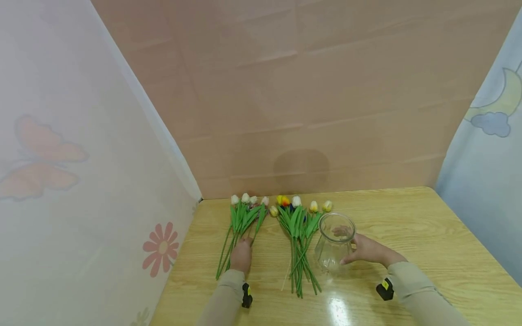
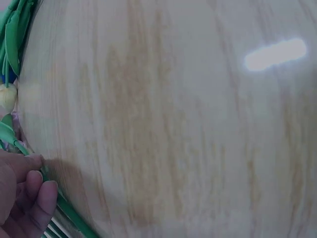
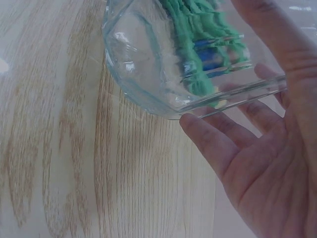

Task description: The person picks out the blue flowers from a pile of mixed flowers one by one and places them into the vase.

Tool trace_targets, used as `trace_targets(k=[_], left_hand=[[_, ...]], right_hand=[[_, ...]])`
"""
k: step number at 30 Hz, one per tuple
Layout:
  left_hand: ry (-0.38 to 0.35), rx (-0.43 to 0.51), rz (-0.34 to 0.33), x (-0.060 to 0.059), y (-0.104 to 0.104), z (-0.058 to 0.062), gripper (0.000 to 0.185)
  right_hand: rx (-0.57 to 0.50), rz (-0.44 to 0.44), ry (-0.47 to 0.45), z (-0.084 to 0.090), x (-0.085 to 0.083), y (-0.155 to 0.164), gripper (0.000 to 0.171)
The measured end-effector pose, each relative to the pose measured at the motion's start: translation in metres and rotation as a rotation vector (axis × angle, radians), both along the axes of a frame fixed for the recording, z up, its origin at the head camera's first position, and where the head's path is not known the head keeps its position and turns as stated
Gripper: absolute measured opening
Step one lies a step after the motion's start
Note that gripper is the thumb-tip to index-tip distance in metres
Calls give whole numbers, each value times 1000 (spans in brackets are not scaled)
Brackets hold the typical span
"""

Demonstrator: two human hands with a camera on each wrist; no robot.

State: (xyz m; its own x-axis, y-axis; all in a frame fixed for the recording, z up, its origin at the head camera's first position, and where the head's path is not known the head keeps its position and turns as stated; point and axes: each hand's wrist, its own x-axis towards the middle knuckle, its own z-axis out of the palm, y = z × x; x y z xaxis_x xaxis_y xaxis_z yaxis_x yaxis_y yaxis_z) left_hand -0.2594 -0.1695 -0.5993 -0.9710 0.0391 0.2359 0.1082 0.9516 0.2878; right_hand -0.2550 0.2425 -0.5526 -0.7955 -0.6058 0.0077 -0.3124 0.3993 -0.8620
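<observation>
Bench spreads rightward to its edge; our right hand grips a vase, our left hand a stem.

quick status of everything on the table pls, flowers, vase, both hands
Glass vase: no flowers standing in it, held at its side
Left tulip bunch: lying loose, heads toward the far edge
Right tulip bunch: lying loose, stems crossing, untouched
Left hand: pinching a green stem of the left bunch
Right hand: holding the vase, thumb and fingers spread around it
</observation>
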Motion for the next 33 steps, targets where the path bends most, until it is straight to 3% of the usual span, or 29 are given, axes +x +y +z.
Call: trace_targets(k=[7, 11, 15, 19, 22, 25, 29, 33], left_hand=[[-78, 80, -1, -5, 0, 9, 27], [-75, 131, -6, -7, 16, 33, 28], [-26, 149, -96, -4, 46, 62, 22], [-13, 150, -239, 6, 80, 73, 16], [-20, 96, -350, 15, 104, 66, 17], [-32, 5, -406, 23, 122, 51, 22], [-76, -46, -395, 27, 136, 29, 24], [-50, -56, -346, 27, 143, 18, 21]], right_hand=[[0, 2, 9, -1, 0, 0, 91], [-8, 1, 2, -1, 0, 1, 91], [-4, -1, 8, -2, 0, 1, 90], [-4, 0, 3, -2, -1, -1, 90], [-9, 2, -9, -2, 0, -1, 91], [-11, 4, -16, -2, 0, 0, 91], [-8, 3, -18, -1, 1, 1, 91], [-7, 3, -14, 0, 1, 1, 92]])
